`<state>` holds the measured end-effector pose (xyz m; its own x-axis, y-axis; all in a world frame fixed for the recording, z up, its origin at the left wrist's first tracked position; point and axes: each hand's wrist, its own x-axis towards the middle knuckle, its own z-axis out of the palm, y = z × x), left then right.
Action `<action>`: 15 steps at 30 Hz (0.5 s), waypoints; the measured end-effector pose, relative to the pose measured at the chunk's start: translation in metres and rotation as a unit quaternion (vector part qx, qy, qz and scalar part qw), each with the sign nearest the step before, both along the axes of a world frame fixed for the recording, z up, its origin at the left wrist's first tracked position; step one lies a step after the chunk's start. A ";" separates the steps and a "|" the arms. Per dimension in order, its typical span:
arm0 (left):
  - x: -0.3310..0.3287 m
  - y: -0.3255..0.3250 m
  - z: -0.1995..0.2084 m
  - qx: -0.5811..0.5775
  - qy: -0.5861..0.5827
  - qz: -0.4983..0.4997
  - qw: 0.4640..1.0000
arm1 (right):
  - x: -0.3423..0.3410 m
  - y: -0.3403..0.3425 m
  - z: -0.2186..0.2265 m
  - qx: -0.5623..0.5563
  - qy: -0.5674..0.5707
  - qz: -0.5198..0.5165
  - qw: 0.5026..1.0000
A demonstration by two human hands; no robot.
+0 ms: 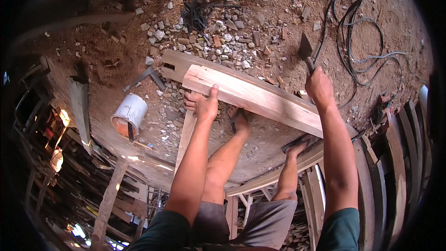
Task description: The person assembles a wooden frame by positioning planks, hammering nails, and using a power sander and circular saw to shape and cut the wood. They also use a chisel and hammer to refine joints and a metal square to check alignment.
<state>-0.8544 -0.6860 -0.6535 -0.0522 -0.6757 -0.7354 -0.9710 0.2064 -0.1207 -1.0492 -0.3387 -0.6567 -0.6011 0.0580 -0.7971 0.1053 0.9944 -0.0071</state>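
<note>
the pale, squared wooden beam (253,96) lies along a browner, notched timber (174,67). it looks stiff and fairly heavy, its smooth faces perhaps slick, so grip both long edges near its middle to lift. your left hand (205,106) has its thumb against the beam's near edge at the left end; you can't tell whether the curled fingers wrap the beam or the narrow pale wooden strip (183,142) below it. beyond the beam's far edge, your right hand (319,86) is closed round the handle of a hand tool with a dark, flat, tapering metal blade (305,46); it's probably rigid, so keep to the handle. left of the beam, a white bucket with an orange inside (132,109) lies tipped, a dark strip (130,131) at its mouth; you can't make out other contents.
</note>
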 end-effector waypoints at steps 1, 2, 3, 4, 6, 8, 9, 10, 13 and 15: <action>-0.010 0.006 0.009 -0.012 -0.015 0.005 1.000 | 0.000 -0.001 0.001 0.004 0.000 -0.002 1.000; -0.011 0.006 0.012 -0.012 -0.018 0.007 1.000 | 0.000 -0.003 0.002 0.006 0.002 -0.002 1.000; -0.013 0.006 0.013 -0.013 -0.022 0.010 1.000 | 0.001 -0.006 0.003 0.007 0.003 -0.002 1.000; -0.016 0.007 0.014 -0.012 -0.023 0.010 1.000 | 0.003 -0.004 0.001 0.004 0.004 0.001 1.000; -0.020 0.009 0.018 -0.010 -0.027 0.012 1.000 | 0.006 0.003 -0.007 -0.001 0.006 0.004 1.000; -0.024 0.010 0.020 -0.006 -0.026 0.018 0.999 | 0.006 0.008 -0.010 0.002 0.008 0.007 1.000; -0.027 0.010 0.021 -0.005 -0.026 0.018 0.999 | 0.008 0.010 -0.012 0.005 0.008 0.008 1.000; -0.028 0.009 0.020 -0.005 -0.024 0.020 1.000 | 0.010 0.012 -0.012 -0.006 0.024 0.012 1.000; -0.035 0.003 0.022 0.010 -0.029 0.027 0.999 | 0.007 0.014 0.003 -0.066 -0.008 -0.036 0.997; -0.020 -0.010 0.031 0.031 -0.028 0.028 0.999 | 0.002 -0.007 0.032 -0.141 -0.148 -0.143 0.968</action>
<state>-0.8748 -0.6960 -0.6220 0.0271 -0.6298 -0.7762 -0.9735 0.1599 -0.1637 -1.0470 -0.3461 -0.6244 -0.3348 -0.0571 -0.9405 0.4156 0.8869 -0.2018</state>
